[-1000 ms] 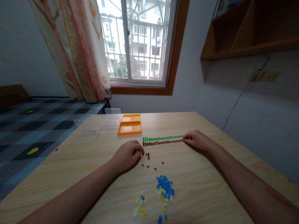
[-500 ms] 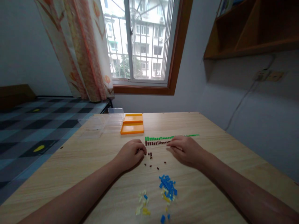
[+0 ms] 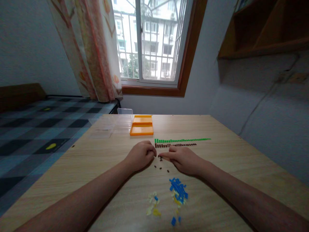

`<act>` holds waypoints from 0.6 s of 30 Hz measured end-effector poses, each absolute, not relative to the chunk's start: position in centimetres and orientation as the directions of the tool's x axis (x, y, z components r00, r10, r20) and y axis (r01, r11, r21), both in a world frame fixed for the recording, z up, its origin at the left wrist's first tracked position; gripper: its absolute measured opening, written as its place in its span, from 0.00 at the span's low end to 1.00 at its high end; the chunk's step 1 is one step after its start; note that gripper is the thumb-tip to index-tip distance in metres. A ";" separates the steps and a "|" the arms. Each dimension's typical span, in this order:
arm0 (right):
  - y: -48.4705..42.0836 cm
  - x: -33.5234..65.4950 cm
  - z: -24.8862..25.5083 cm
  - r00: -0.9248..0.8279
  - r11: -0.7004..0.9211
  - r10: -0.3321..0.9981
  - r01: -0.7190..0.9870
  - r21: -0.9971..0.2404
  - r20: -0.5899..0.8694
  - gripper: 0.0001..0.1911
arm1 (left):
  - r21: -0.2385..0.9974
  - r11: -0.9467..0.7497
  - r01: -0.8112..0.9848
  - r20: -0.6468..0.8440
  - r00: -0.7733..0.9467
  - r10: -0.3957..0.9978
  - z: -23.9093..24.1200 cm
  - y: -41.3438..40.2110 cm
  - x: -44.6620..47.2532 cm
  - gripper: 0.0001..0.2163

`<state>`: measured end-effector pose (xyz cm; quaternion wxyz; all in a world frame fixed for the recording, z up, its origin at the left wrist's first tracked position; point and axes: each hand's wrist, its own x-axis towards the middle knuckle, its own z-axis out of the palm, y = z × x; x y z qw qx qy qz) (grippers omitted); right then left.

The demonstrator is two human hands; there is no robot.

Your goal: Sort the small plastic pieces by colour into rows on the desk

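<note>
My left hand [image 3: 140, 156] rests on the wooden table [image 3: 229, 161] as a loose fist, its fingertips beside several loose dark brown bricks [image 3: 161, 167]. My right hand [image 3: 183, 159] lies just to its right, fingers pinched together and pointing left at those same brown bricks. What either hand holds is too small to see. Just beyond the hands runs a row of brown bricks [image 3: 176, 145], with a row of green bricks [image 3: 182, 140] behind it.
A pile of blue bricks [image 3: 179, 189] and scattered pale yellow bricks [image 3: 152, 207] lie nearer me. An orange tray [image 3: 142, 128] and a clear plastic box [image 3: 111, 126] sit at the far left of the table. A bed with a checked cover [image 3: 36, 129] is to the left.
My right hand has slid left from the right end of the brown row to the loose brown bricks beside my left hand. My left hand has stayed put. The camera has shifted slightly.
</note>
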<state>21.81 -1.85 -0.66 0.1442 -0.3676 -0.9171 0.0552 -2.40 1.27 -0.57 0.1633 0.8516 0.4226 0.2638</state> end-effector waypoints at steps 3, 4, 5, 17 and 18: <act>-1.7 21.9 -0.8 -0.661 0.708 0.706 0.664 -0.239 0.256 0.20 | 0.506 -0.584 0.635 0.309 0.498 0.810 -0.5 1.2 -2.4 0.12; -1.6 22.0 -0.9 -0.645 0.700 0.714 0.665 -0.260 0.272 0.18 | 0.509 -0.584 0.633 0.308 0.499 0.810 -0.4 1.2 -2.4 0.12; -1.5 22.2 -0.9 -0.629 0.692 0.722 0.665 -0.281 0.289 0.16 | 0.512 -0.582 0.632 0.306 0.499 0.811 -0.4 1.2 -2.4 0.12; -1.0 26.3 -0.4 -0.524 0.577 0.817 0.731 -0.365 0.242 0.07 | 0.361 -0.718 0.595 0.273 0.668 0.692 -0.8 1.2 -2.6 0.17; -1.0 26.4 -0.4 -0.524 0.577 0.817 0.730 -0.366 0.242 0.07 | 0.336 -0.743 0.579 0.273 0.696 0.665 -0.8 1.2 -2.6 0.17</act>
